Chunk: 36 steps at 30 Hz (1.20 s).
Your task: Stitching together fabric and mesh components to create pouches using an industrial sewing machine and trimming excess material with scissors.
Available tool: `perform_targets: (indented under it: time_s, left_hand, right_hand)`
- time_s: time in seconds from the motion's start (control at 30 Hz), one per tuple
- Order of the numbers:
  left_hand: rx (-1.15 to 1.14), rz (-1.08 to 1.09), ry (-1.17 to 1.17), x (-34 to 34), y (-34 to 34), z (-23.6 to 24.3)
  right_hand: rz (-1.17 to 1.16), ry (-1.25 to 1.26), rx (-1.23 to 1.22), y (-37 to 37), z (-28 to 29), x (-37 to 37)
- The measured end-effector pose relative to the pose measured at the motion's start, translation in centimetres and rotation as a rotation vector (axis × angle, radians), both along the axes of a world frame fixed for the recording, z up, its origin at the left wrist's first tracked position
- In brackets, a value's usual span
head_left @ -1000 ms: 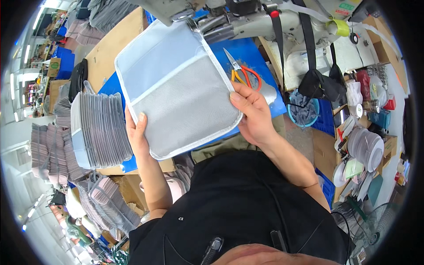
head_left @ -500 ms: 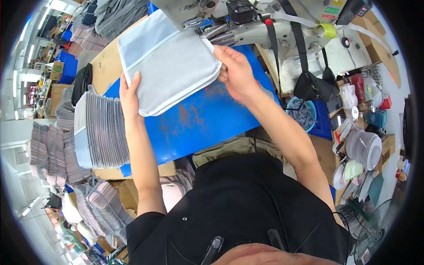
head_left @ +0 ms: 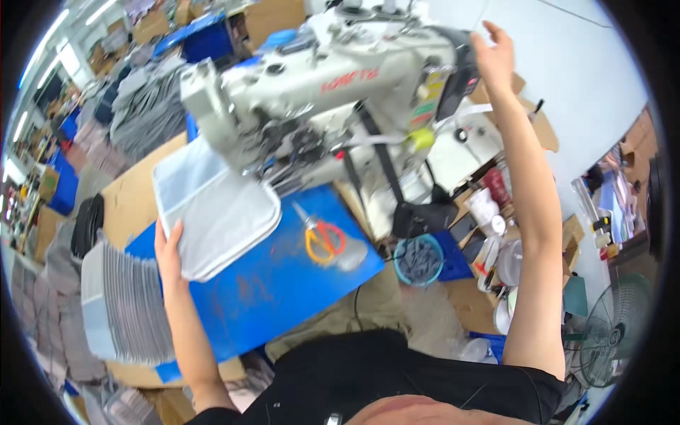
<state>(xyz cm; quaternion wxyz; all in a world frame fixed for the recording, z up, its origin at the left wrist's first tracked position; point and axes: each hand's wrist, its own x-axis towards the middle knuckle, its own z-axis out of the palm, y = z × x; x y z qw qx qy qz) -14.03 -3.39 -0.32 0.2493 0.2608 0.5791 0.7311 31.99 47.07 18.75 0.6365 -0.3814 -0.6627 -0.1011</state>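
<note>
My left hand (head_left: 168,251) grips the near left edge of a light grey mesh fabric pouch (head_left: 227,227), thumb on top and fingers underneath. The pouch has white-bound edges and a smooth pale blue band. Its far end lies under the head of a white sewing machine (head_left: 297,78). At the machine's right end, my right hand (head_left: 496,57) is raised beside the dark end housing (head_left: 459,71), fingers apart; whether it touches is hard to tell. Orange-handled scissors (head_left: 310,223) lie on the blue work surface (head_left: 234,312), right of the pouch.
A stack of similar grey pieces (head_left: 131,304) stands left of my left forearm. Below the machine hang black straps and a black pouch (head_left: 425,218). A turquoise basket (head_left: 418,258) holds grey scraps. Near the right side is a fan (head_left: 616,333).
My right hand has let go of the pouch and moved up and right to the machine's end. My left hand keeps its grip. The view has shifted, bringing the scissors into sight.
</note>
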Motion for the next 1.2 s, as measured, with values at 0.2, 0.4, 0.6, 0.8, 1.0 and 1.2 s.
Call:
perform_targets:
  time_s: [0.2, 0.4, 0.6, 0.8, 1.0, 1.2]
  left_hand:
    - [0.006, -0.003, -0.032, 0.2, -0.4, -0.9]
    - [-0.017, 0.071, -0.024, 0.3, -3.3, -6.6]
    - [-0.088, 0.129, -0.178, 0.4, -8.6, -13.0]
    - [0.03, 0.138, -0.216, 3.4, -10.2, -15.3]
    - [0.016, 0.192, -0.255, 4.0, -9.1, -15.1]
    - [0.017, 0.206, -0.233, 5.3, -9.0, -14.9]
  right_hand:
    - [0.189, -0.058, -0.654, 6.3, 1.7, 1.0]
    - [0.649, 0.426, -0.52, 4.7, -4.9, 2.4]
    - [0.312, 0.535, -0.382, -3.1, -6.5, 0.2]
    - [0.702, -0.453, -0.799, -31.2, -24.3, -7.6]
    - [0.675, -0.771, -0.731, -33.5, -34.1, -11.0]
    - [0.719, -0.901, -1.064, -32.5, -32.1, -11.5]
